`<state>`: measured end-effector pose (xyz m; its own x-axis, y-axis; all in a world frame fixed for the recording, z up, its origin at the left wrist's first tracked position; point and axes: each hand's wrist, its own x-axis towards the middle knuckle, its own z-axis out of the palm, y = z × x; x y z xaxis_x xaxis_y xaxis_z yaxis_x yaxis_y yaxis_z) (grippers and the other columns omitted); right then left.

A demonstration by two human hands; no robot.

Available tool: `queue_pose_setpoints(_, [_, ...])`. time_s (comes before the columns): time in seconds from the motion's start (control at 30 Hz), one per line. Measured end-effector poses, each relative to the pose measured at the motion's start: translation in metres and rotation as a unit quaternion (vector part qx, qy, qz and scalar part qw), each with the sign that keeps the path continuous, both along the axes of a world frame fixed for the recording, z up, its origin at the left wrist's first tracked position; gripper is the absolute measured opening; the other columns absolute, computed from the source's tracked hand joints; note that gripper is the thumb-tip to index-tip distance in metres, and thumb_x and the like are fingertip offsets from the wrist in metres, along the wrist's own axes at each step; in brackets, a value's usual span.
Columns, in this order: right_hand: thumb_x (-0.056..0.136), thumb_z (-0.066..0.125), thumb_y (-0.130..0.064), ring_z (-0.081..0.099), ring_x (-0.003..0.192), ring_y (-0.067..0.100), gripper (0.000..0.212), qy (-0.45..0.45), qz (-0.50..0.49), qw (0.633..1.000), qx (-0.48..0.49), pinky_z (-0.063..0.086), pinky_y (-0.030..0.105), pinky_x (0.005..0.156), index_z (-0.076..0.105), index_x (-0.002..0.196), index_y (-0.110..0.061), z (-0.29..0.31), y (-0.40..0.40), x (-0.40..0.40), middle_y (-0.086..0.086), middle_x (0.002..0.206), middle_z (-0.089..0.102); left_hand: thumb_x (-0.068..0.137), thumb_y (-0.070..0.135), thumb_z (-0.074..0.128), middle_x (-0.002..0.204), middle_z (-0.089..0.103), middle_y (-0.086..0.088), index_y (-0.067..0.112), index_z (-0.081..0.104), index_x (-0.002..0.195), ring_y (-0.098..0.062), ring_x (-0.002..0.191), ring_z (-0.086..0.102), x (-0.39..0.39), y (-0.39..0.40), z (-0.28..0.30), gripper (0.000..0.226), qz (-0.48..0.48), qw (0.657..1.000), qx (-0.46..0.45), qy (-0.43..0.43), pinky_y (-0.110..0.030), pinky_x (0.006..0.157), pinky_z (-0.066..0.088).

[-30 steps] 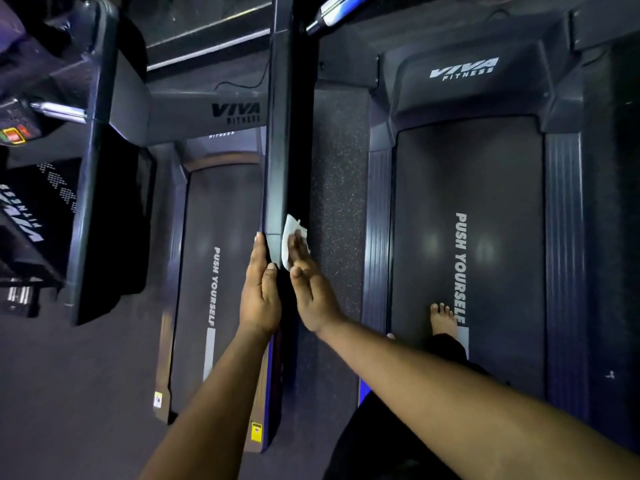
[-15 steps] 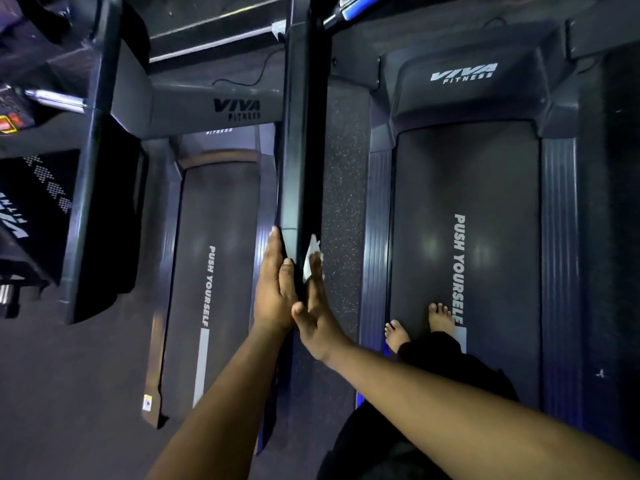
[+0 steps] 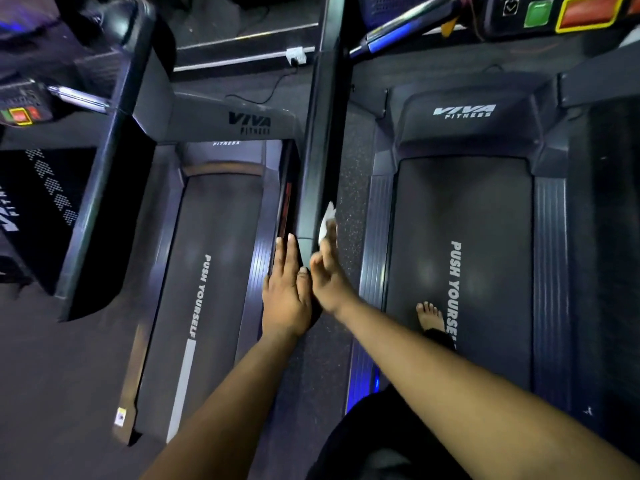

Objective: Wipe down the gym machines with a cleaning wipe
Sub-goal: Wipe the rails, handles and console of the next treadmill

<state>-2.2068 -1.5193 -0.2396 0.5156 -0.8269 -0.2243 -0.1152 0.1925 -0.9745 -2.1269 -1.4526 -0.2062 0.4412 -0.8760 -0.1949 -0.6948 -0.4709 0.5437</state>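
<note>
Wiping: the person is working along the dark handrail [image 3: 320,150] that stands between two treadmills, seen from above.
Right hand: the right hand [image 3: 327,275] lies flat along the rail's right face, its fingers straight and together, pressing the cleaning wipe [image 3: 325,221] against the rail. Nothing is gripped; the flat palm seems meant to spread the pressure over the cloth.
Wipe: white and crumpled, it shows beyond the fingertips, sandwiched between hand and rail, about midway along the rail's visible length.
Left hand: the left hand [image 3: 285,296] rests flat on the rail's opposite, left face, fingers extended and holding nothing. It looks placed there to steady the rail and brace against the other hand's push.
Stance: a bare foot [image 3: 429,315] stands on the right treadmill belt [image 3: 460,209], printed PUSH YOURSELF, which puts the person within easy reach of the rail.
Surroundings: the left treadmill belt [image 3: 214,271] carries the same slogan; a console with green and red buttons [image 3: 568,10] sits at the top right.
Progress: a judgement only, but much of the rail further up looks yet to be covered.
</note>
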Motion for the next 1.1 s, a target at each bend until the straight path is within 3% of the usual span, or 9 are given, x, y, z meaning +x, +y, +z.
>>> queue_pose_setpoints(0.1, [0.071, 0.011, -0.100, -0.019, 0.154, 0.021, 0.128, 0.027, 0.012, 0.999, -0.031, -0.006, 0.046, 0.127, -0.007, 0.158, -0.007, -0.002, -0.068, 0.009, -0.004, 0.160, -0.020, 0.094, 0.046, 0.018, 0.168, -0.003, 0.016, 0.040, 0.005, 0.160, -0.001, 0.153, 0.009, 0.000, -0.006, 0.004, 0.068, 0.000, 1.000, 0.017, -0.015, -0.043, 0.121, 0.013])
queue_pose_setpoints(0.2, [0.085, 0.013, -0.089, -0.020, 0.152, 0.019, 0.109, 0.025, 0.056, 0.993, -0.102, -0.005, 0.048, 0.127, -0.006, 0.156, -0.008, -0.011, -0.051, 0.000, 0.005, 0.162, -0.020, 0.092, 0.042, 0.025, 0.165, -0.007, 0.021, 0.041, 0.007, 0.159, -0.006, 0.153, 0.015, 0.006, -0.020, 0.007, 0.069, -0.004, 1.000, 0.021, -0.017, -0.048, 0.121, 0.016])
queue_pose_setpoints(0.33, [0.083, 0.021, -0.088, -0.023, 0.153, 0.026, 0.111, -0.016, 0.123, 0.988, -0.096, -0.008, 0.045, 0.126, -0.019, 0.156, -0.015, -0.017, -0.017, -0.015, -0.001, 0.162, -0.034, 0.097, 0.042, 0.028, 0.164, -0.008, 0.025, 0.043, 0.005, 0.157, 0.012, 0.144, 0.008, 0.010, -0.058, 0.010, 0.064, -0.029, 0.999, 0.011, -0.015, -0.030, 0.113, 0.018])
queue_pose_setpoints(0.47, [0.078, 0.011, -0.093, -0.023, 0.152, 0.029, 0.119, 0.012, 0.108, 0.987, -0.117, -0.013, 0.042, 0.124, -0.009, 0.156, -0.004, -0.005, -0.118, 0.008, 0.016, 0.162, -0.025, 0.099, 0.052, 0.024, 0.169, 0.008, 0.008, 0.028, 0.018, 0.160, 0.027, 0.139, -0.002, 0.016, -0.104, 0.010, 0.066, -0.008, 1.000, -0.011, -0.023, -0.021, 0.114, 0.015])
queue_pose_setpoints(0.57, [0.077, 0.007, -0.093, -0.021, 0.153, 0.032, 0.123, 0.012, 0.116, 0.985, -0.128, -0.012, 0.041, 0.125, -0.006, 0.157, 0.000, 0.000, -0.172, 0.015, 0.019, 0.163, -0.023, 0.099, 0.054, 0.021, 0.170, 0.010, 0.005, 0.023, 0.020, 0.162, 0.021, 0.143, -0.002, 0.020, -0.131, 0.010, 0.069, -0.005, 1.000, -0.006, -0.029, -0.024, 0.118, 0.013])
queue_pose_setpoints(0.67, [0.080, 0.012, -0.091, -0.021, 0.153, 0.030, 0.121, -0.040, 0.146, 0.982, -0.111, -0.011, 0.035, 0.125, -0.007, 0.157, -0.001, -0.001, -0.144, -0.002, 0.017, 0.164, -0.023, 0.099, 0.050, 0.023, 0.170, 0.013, 0.001, 0.019, 0.022, 0.161, 0.006, 0.150, 0.007, 0.023, -0.152, 0.008, 0.070, -0.001, 1.000, -0.023, -0.016, -0.028, 0.121, 0.016])
queue_pose_setpoints(0.77, [0.079, 0.018, -0.091, -0.023, 0.153, 0.030, 0.114, -0.051, 0.169, 0.981, -0.085, -0.010, 0.046, 0.126, -0.013, 0.155, -0.012, -0.008, -0.111, -0.008, 0.015, 0.164, -0.024, 0.100, 0.049, 0.024, 0.168, 0.012, 0.005, 0.018, 0.022, 0.161, 0.010, 0.147, 0.006, 0.026, -0.170, 0.005, 0.069, 0.002, 1.000, -0.021, -0.012, -0.028, 0.121, 0.017])
queue_pose_setpoints(0.93, [0.077, 0.010, -0.094, -0.022, 0.152, 0.025, 0.120, -0.022, 0.083, 0.994, -0.063, -0.012, 0.037, 0.124, -0.007, 0.156, -0.005, 0.002, -0.212, 0.024, 0.008, 0.161, -0.023, 0.102, 0.048, 0.023, 0.169, 0.014, 0.002, 0.017, 0.021, 0.162, -0.004, 0.155, 0.010, 0.035, -0.198, 0.006, 0.067, -0.003, 0.999, -0.021, -0.032, -0.045, 0.126, 0.019])
queue_pose_setpoints(1.1, [0.077, 0.014, -0.093, -0.020, 0.154, 0.026, 0.120, -0.038, 0.135, 0.986, -0.084, -0.009, 0.042, 0.126, -0.008, 0.156, -0.007, -0.011, -0.241, 0.012, 0.005, 0.163, -0.023, 0.102, 0.046, 0.022, 0.170, 0.002, 0.011, 0.026, 0.010, 0.163, -0.002, 0.155, 0.001, 0.026, -0.214, 0.006, 0.065, -0.003, 0.998, 0.023, -0.058, -0.049, 0.126, 0.011])
